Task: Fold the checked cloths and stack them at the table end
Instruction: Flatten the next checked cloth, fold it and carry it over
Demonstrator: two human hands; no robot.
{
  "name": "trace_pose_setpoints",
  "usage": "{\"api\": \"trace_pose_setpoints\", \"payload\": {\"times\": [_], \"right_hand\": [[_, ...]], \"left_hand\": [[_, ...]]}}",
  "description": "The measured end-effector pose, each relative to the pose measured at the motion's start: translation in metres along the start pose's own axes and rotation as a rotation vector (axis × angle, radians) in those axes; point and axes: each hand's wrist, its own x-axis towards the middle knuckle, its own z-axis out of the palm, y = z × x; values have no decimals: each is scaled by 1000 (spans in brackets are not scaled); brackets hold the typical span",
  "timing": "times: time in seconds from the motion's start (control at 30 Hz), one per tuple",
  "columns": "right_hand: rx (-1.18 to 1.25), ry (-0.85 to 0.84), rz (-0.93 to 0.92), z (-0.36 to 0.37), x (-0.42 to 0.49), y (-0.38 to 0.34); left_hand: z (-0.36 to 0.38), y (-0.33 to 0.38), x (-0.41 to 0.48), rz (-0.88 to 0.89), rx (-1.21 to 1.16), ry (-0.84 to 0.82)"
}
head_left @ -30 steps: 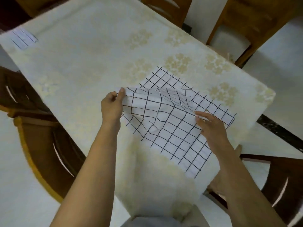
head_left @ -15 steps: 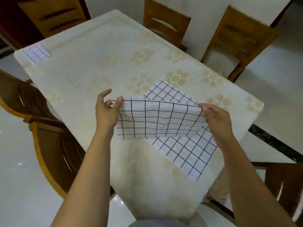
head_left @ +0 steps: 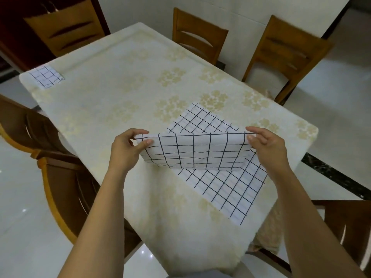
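Presently, head view, itemised. Left hand: thumb and fingers pinching the upper corner of the held cloth at its nine o'clock end. Right hand: pinching the matching corner at three o'clock. Held cloth: checked, doubled over, lifted clear of the table, top edge taut and level between the hands, lower edge hanging just above a second cloth. Second cloth: checked, unfolded, lying flat and skewed towards the table's five o'clock corner. Folded cloth: small checked square at the table's ten o'clock corner, well apart from the hands. Step judged in hand: the next fold of the held cloth. Handling advice: match the corners before bringing the hands together, and keep the top edge tight so the check lines run true. Lay it down to press the crease, since thin fabric probably sags if either pinch loosens. Afterwards carry it to ten o'clock and set it squarely on the folded cloth.
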Motion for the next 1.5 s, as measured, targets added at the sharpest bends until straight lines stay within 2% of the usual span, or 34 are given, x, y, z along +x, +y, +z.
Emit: {"api": "trace_pose_setpoints", "payload": {"times": [0.2,0.3,0.43,0.5,0.6,0.67,0.83,1.07,1.3,1.5], "right_hand": [[-96,75,-7,-5,2,2],[-168,185,4,-5,2,3],[-518,281,-95,2,0,1],[-618,195,-189,14,-2,-9],[-670,-82,-333,43,1,-20],[-694,-195,-406,59,5,-24],[-726,-403,-355,86,16,-21],[-656,-411,-402,109,23,-18],[-555,-379,-404,115,16,-30],[-489,-338,-395,98,12,-50]], "left_hand": [[4,5,0,57,182,38],[6,12,-2,106,45,-11],[14,24,-5,124,-57,-45],[20,29,-7,137,-78,-53],[27,37,-10,149,-94,-60],[29,40,-11,157,-107,-72],[29,46,-13,155,-134,-75],[26,48,-17,161,-130,-86],[16,55,-16,165,-133,-21],[6,59,-7,224,-69,-94]]}}
